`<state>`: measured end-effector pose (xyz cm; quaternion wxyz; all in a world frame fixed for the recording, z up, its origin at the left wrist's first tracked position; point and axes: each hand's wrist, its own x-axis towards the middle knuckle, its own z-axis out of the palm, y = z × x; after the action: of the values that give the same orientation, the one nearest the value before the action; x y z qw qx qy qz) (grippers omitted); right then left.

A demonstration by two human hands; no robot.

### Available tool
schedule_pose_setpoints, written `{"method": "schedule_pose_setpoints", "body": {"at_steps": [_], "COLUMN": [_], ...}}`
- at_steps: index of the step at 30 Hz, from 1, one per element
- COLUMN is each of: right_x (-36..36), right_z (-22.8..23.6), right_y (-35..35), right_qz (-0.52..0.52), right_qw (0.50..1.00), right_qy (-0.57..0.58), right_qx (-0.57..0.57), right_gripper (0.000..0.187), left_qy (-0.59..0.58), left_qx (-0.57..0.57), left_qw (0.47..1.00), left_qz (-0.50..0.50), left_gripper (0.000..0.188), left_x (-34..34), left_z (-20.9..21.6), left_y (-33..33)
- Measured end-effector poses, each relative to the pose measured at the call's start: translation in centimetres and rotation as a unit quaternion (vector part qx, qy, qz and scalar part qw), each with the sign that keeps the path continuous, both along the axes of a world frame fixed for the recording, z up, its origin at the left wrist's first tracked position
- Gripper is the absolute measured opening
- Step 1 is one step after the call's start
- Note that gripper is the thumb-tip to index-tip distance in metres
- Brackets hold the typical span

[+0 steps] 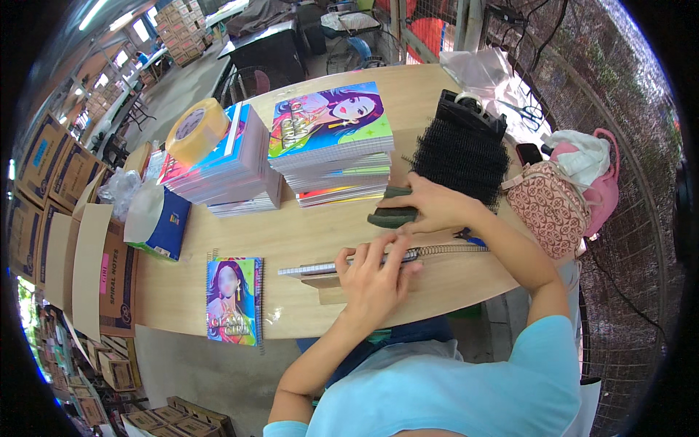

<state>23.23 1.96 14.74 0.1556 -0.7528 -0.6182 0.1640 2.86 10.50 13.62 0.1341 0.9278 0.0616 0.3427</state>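
My left hand [375, 277] is closed over a stack of pages [309, 270] seen edge-on near the table's front, its fingers lying across the top edge. Under the stack is a small wooden block [331, 293]. A thin metal spiral coil [455, 249] runs from the stack's edge out to the right, passing below my right forearm. Just beyond, my right hand [429, 206] grips a dark green, grooved block [393, 207] between thumb and fingers. One spiral notebook [234, 300] with a colourful cover lies flat to the left of my left hand.
Two tall stacks of printed covers and pages [331, 120] stand at the back, a tape roll [196, 132] on the left one. Black spiral coils [459, 160] are piled at right, near a patterned pouch [550, 207]. Cartons [116, 280] and a blue box [159, 222] are at left.
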Motion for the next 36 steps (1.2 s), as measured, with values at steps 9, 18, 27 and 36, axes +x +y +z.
{"method": "schedule_pose_setpoints", "body": {"at_steps": [9, 18, 27, 36], "right_x": [0.1, 0.1, 0.6, 0.4], "right_z": [1.2, 1.7, 1.5, 0.5], "right_y": [-5.3, -5.5, -4.1, -5.0], "right_qz": [-0.06, -0.042, 0.088, 0.101], "right_qw": [0.995, 0.991, 0.87, 0.917], "right_qy": [0.023, 0.108, 0.477, 0.375], "right_qx": [0.082, 0.074, 0.091, 0.098], "right_gripper": [0.048, 0.043, 0.055, 0.059], "left_qy": [0.062, 0.146, -0.081, -0.141], "left_qx": [-0.123, -0.128, -0.061, -0.175], "left_qw": [0.987, 0.98, 0.989, 0.969], "left_qz": [-0.088, -0.053, 0.112, 0.103], "left_gripper": [0.012, 0.018, 0.059, 0.07], "left_x": [0.6, 0.1, -3.7, -2.4], "left_z": [2.4, 3.2, -3.5, -4.4], "left_y": [0.2, 0.3, 6.1, 6.9]}}
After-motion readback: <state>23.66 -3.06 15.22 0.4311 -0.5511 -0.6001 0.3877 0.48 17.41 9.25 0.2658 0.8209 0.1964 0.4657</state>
